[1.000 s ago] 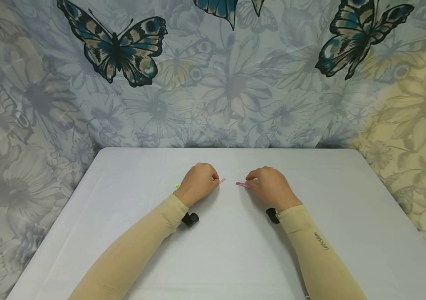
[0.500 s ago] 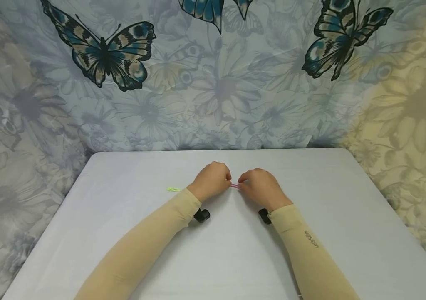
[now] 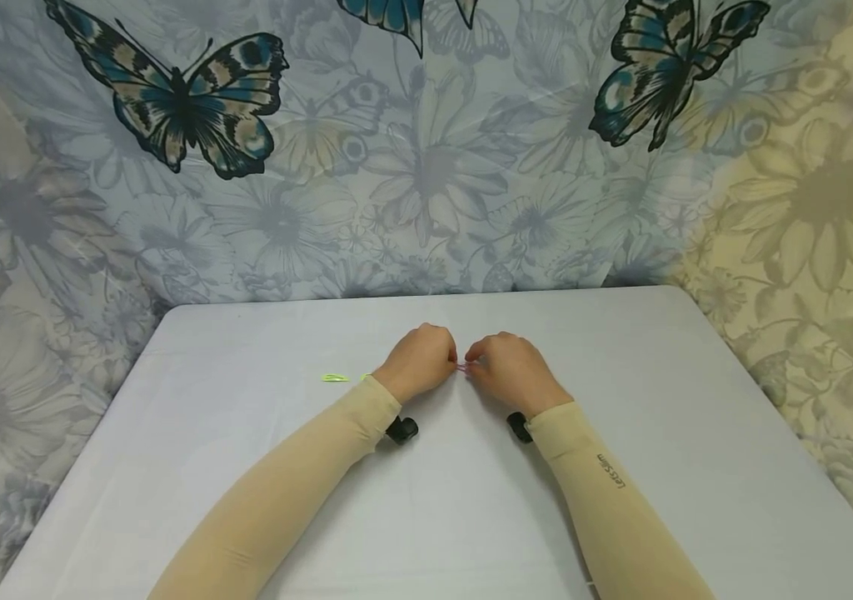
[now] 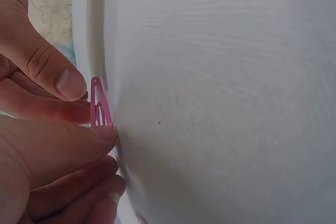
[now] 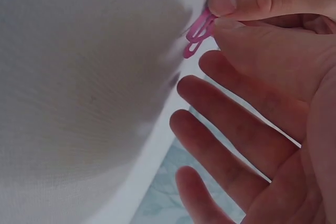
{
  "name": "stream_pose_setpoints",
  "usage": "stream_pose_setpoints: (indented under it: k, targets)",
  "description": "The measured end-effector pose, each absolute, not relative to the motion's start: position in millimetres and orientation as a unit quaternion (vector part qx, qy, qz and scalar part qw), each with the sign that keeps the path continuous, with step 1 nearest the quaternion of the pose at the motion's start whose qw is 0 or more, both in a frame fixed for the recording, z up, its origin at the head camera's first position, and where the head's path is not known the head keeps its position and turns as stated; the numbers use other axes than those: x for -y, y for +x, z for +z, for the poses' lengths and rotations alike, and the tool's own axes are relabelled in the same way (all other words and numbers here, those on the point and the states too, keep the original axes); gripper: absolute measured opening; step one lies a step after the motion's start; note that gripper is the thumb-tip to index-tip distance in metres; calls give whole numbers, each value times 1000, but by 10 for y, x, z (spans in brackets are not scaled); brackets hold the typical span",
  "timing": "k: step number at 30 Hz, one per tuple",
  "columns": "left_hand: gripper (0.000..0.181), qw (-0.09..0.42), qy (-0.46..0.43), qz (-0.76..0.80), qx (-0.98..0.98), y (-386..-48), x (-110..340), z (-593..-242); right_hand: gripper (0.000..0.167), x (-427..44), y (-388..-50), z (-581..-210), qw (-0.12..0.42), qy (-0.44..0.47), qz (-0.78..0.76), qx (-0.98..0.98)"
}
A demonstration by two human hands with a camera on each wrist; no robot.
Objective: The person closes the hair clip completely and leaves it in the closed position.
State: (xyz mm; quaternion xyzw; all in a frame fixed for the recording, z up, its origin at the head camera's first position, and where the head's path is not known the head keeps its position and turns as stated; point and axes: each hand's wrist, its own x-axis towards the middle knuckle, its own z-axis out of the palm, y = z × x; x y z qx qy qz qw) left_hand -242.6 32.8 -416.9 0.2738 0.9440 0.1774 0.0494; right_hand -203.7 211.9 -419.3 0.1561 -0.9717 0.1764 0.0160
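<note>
A pink snap hair clip (image 4: 102, 114) is pinched between the thumb and forefinger of my left hand (image 3: 421, 360), just above the white table. Its narrow end points toward my right hand (image 3: 507, 367). My right thumb and forefinger are at that end, and the remaining right fingers (image 5: 226, 124) spread fairly straight. In the right wrist view the pink loops stand slightly apart; whether they belong to one clip or two cannot be told. A yellow-green hair clip (image 3: 334, 378) lies left of my left hand, with another yellow-green piece (image 3: 365, 377) partly hidden beside the wrist.
The white-covered table (image 3: 426, 517) reaches back to a wall hanging (image 3: 426, 192) with flowers and butterflies. A dark wrist camera (image 3: 401, 430) hangs under the left sleeve, another camera (image 3: 520, 427) under the right. A bit of pink (image 4: 140, 219) shows at the left wrist view's bottom edge.
One second ago my hands were apart, with a pink piece showing at each. They have come together, fingertips nearly meeting. More of the yellow-green pieces beside the left wrist is now visible.
</note>
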Motion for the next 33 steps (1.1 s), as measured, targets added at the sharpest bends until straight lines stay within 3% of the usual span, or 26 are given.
stream_pose_setpoints:
  k: [11,33]
  targets:
    - [14,28,295,187,-937,-2374,-278,-4111,24,-2151,-1985,-4152,7,151,182,972]
    - [12,14,287,239,-927,-2280,-119,-3910,11,-2073,-1970,-3986,66,192,184,962]
